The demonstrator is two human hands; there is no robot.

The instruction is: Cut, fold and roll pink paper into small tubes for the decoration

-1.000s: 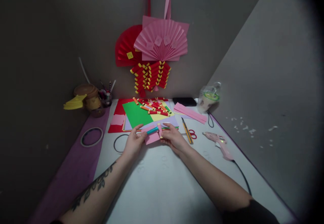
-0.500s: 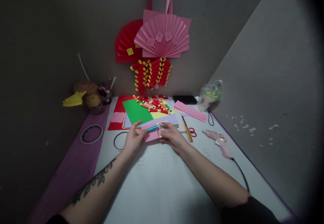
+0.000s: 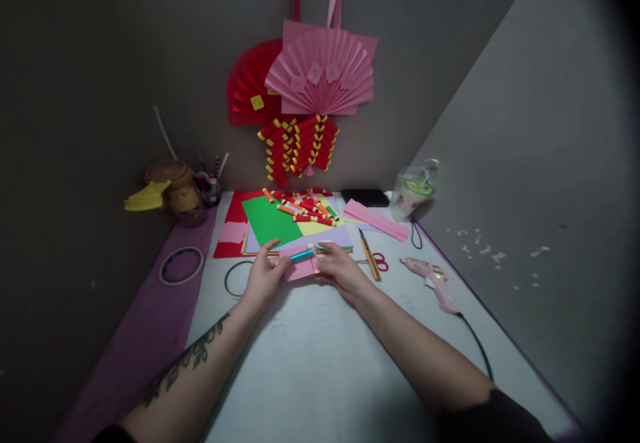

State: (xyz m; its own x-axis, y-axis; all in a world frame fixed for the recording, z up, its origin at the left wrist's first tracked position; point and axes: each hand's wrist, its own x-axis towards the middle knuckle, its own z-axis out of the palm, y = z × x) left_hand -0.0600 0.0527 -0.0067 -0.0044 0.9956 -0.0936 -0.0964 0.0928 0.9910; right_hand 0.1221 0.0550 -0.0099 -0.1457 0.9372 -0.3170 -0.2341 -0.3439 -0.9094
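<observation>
Between my two hands is a small piece of pink paper (image 3: 299, 271), held just above the near edge of the stack of coloured sheets. A teal pen-like stick (image 3: 302, 255) lies across it near its upper edge. My left hand (image 3: 264, 273) pinches the left end of the paper and stick between thumb and fingers. At the other end, my right hand (image 3: 343, 271) grips the paper's right side, where pale yellow strips show. Fingertips behind the paper are partly hidden.
Red and orange paper rolls (image 3: 310, 213) lie on a green sheet (image 3: 273, 221). Rightward are a yellow cutter (image 3: 369, 254), scissors (image 3: 381, 262), pink strips (image 3: 377, 219) and a pink glue gun (image 3: 434, 281) with a cord. A tape roll (image 3: 181, 266) lies left. Paper fans (image 3: 325, 73) hang behind.
Pink paper now shows above the stick at the upper left, where little showed before. Both hands stay in nearly the same place and keep their hold.
</observation>
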